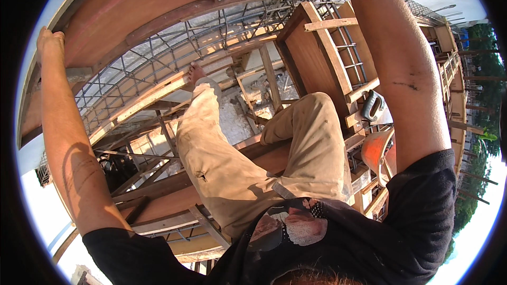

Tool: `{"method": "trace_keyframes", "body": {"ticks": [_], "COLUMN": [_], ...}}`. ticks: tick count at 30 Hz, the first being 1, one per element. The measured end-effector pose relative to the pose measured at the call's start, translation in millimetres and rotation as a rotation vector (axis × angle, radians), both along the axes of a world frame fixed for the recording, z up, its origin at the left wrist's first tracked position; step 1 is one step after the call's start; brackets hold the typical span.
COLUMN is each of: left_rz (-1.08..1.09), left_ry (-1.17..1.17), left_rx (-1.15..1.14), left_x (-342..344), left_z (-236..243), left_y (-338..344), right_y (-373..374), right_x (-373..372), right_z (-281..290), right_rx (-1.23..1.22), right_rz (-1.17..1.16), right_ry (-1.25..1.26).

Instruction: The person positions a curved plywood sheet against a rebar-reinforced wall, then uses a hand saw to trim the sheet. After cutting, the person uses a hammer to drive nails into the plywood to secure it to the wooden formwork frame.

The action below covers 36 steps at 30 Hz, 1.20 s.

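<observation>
A large reddish-brown plywood panel (pixel 142 10) with wooden battens along its edges spans the top of the view, raised in front of me. At its left edge, my left hand (pixel 51 43) is closed round the frame, the fingers partly hidden behind it. My right arm (pixel 396 47) stretches up toward the panel's right end. The right hand lies beyond the upper edge of the picture, so its grip does not show. Below the panel runs a steel rebar cage (pixel 138 71).
My bare left foot (pixel 196 72) rests by a timber beam (pixel 132 108) along the rebar. An upright plywood form (pixel 314 47) stands right of centre. Beside my right knee are a handsaw with a dark handle (pixel 373 106) and an orange hard hat (pixel 374 150). Gaps between timbers drop to lower ground.
</observation>
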<state>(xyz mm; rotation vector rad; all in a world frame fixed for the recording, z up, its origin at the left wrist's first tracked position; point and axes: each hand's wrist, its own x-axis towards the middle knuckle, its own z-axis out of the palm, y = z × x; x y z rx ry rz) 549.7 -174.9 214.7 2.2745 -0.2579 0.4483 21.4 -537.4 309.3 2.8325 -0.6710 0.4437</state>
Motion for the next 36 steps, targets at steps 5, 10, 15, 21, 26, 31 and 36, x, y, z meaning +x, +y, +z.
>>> {"method": "trace_keyframes", "body": {"ticks": [5, 10, 15, 21, 26, 31, 36], "left_rz": [-0.022, 0.031, 0.030, 0.079, 0.034, 0.080, 0.085], "left_ry": [0.083, -0.069, 0.256, 0.062, 0.209, 0.060, 0.043], "left_rx": [-0.102, 0.036, -0.345, -0.017, -0.326, 0.028, 0.055], "left_x": [32, 91, -49, 8, -39, -16, 3], "left_z": [-22, 5, 9, 21, 15, 10, 5], "left_y": [-3, 27, -23, 18, -7, 4, 5], "right_y": [4, 8, 7, 12, 9, 10, 10], "right_x": [1, 3, -3, 3, -3, -2, 0], "right_z": [1, 4, 4, 5, 5, 5, 3], "right_rx": [0.008, 0.048, 0.030, 0.057, 0.029, 0.040, 0.025], "right_rz": [-0.011, 0.021, -0.047, 0.003, -0.014, -0.011, 0.000], "right_ry": [0.032, -0.027, 0.037, -0.017, 0.014, 0.006, 0.002]}}
